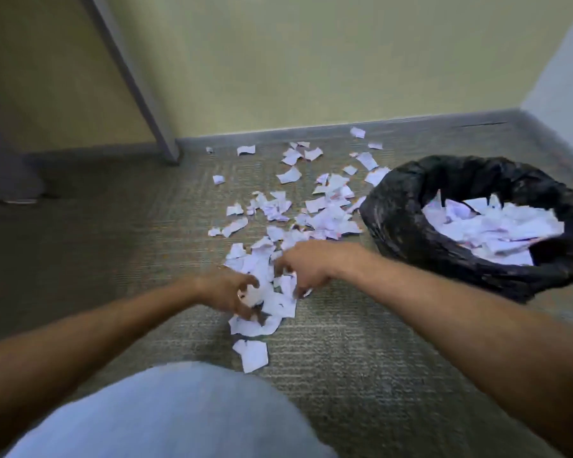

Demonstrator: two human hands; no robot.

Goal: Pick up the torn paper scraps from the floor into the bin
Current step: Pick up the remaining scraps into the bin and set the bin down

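Gathering was the step in hand; your left hand (pixel 235 294) and your right hand (pixel 303 267) were both down in the near end of the torn white paper scraps (pixel 325 213) on the grey ribbed carpet (pixel 361 358), with a loose heap lying between the two sets of fingers. Your left fingers (pixel 247 312) were curled like a claw onto the pieces under them; your right fingers (pixel 293 290) were bent down with white paper showing against them; whether either hand had truly closed on a bundle, the blur kept me from telling. More scraps trailed away beyond your fingertips toward the wall, and one larger piece (pixel 252 355) lay just behind your left fingers, nearer your knee. The round bin with its crinkled black plastic liner (pixel 407 206) stood off past your right wrist, already holding a good layer of paper. By my judgement the next move called for drawing both hands together to pinch the heap firmly, then carrying it rightward over the rim; loose edges could easily spill on the way.
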